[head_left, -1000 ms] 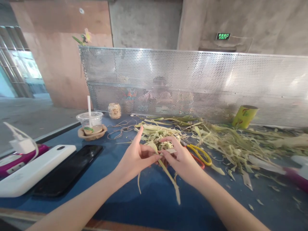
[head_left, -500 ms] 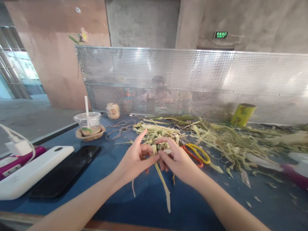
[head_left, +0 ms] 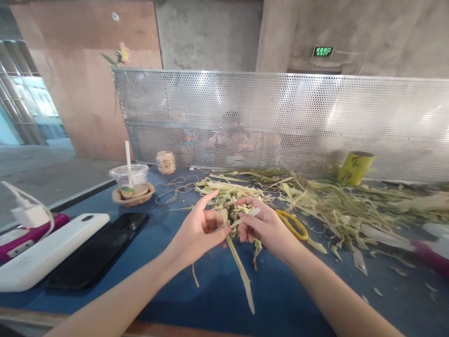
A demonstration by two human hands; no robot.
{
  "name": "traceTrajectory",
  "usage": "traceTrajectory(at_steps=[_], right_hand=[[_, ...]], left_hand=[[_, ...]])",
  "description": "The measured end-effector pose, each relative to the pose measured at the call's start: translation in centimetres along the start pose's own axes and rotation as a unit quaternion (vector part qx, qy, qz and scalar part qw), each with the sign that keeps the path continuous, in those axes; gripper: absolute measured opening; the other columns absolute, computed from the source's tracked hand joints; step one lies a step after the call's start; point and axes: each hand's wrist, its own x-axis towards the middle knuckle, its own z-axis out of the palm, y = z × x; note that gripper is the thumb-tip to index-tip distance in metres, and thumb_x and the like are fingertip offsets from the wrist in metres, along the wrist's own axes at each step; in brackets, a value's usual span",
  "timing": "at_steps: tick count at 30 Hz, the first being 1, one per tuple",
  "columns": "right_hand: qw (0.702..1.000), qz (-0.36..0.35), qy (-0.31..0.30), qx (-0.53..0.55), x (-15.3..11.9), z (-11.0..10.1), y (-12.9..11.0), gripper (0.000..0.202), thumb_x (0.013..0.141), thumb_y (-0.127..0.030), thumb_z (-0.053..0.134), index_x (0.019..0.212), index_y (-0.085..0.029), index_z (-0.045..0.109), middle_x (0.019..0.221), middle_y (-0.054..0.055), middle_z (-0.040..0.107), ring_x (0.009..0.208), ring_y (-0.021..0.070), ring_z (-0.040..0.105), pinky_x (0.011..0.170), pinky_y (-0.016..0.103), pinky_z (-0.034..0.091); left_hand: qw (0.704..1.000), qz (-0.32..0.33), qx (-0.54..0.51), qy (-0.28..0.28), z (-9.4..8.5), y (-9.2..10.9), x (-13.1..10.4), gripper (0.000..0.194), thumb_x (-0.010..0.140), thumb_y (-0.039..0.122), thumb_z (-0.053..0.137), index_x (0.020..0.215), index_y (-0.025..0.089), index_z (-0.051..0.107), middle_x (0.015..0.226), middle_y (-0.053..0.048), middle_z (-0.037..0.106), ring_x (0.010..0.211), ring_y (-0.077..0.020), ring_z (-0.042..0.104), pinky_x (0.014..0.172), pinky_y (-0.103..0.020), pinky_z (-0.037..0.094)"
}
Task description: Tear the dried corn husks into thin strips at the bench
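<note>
Under both hands, a blue tabletop; perforated metal screen beyond, concrete walls behind. Left hand and right hand both pinch one leaf strip between them. Right: leaf pile, one scissors. Left: one cup, two phones.

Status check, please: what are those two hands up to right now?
Left hand and right hand both pinching a small woven leaf piece. One long strip hangs down. Yellow-handled scissors just behind the right hand.
</note>
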Motion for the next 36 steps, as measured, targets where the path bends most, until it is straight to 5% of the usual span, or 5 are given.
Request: traceTrajectory(at_steps=[5, 14, 19, 27, 36], right_hand=[[1.000, -0.003, -0.018, 0.015, 0.2, -0.3, -0.1, 0.030, 0.074, -0.031, 0.055, 0.097, -0.018, 0.041, 0.046, -0.005, 0.059, 0.040, 0.0073, 0.045, 0.045, 0.019, 0.033], [0.998, 0.003, -0.003, 0.066, 0.1, -0.3, 0.6, 0.035, 0.072, -0.046, 0.061, 0.088, -0.017, 0.049, 0.050, -0.008, 0.044, 0.043, 0.0044, 0.035, 0.043, 0.018, 0.028], [0.999, 0.002, -0.029, -0.029, 0.0, 0.6, 0.8, 0.040, 0.064, -0.041, 0.070, 0.093, -0.016, 0.057, 0.066, -0.002, 0.057, 0.057, 0.0076, 0.050, 0.053, 0.020, 0.039], [0.995, 0.010, -0.025, -0.092, 0.3, 0.8, 1.9, 0.039, 0.070, -0.052, 0.057, 0.077, -0.014, 0.056, 0.053, -0.003, 0.056, 0.032, 0.0037, 0.041, 0.033, 0.017, 0.029], [0.989, -0.007, -0.043, -0.144, -0.1, 1.4, 1.8, 0.038, 0.076, -0.051, 0.051, 0.060, -0.017, 0.049, 0.045, -0.004, 0.052, 0.030, 0.0045, 0.038, 0.033, 0.019, 0.028]], left_hand=[[1.000, -0.008, -0.025, 0.001, 0.0, 0.2, -0.1, 0.082, 0.070, 0.016, 0.066, 0.135, 0.017, 0.017, 0.065, 0.006, 0.057, 0.059, -0.0104, 0.056, 0.060, -0.027, 0.051], [0.996, 0.006, -0.092, -0.001, -0.4, 0.9, -0.2, 0.110, 0.067, 0.009, 0.068, 0.139, 0.019, -0.014, 0.075, -0.002, 0.069, 0.061, -0.0131, 0.061, 0.056, -0.027, 0.053], [0.996, 0.031, -0.083, 0.003, -0.4, 0.4, -0.1, 0.112, 0.068, 0.011, 0.068, 0.137, 0.023, -0.019, 0.082, -0.007, 0.071, 0.051, -0.0122, 0.060, 0.048, -0.026, 0.052], [0.998, 0.028, -0.053, -0.029, -0.5, 0.3, -0.3, 0.110, 0.073, 0.016, 0.064, 0.132, 0.035, -0.026, 0.121, -0.017, 0.056, 0.061, -0.0151, 0.065, 0.040, -0.020, 0.048], [1.000, 0.028, 0.002, 0.004, -0.7, 0.2, -0.4, 0.101, 0.076, 0.032, 0.061, 0.136, 0.033, -0.020, 0.095, -0.013, 0.070, 0.033, -0.0121, 0.056, 0.029, -0.021, 0.043]])
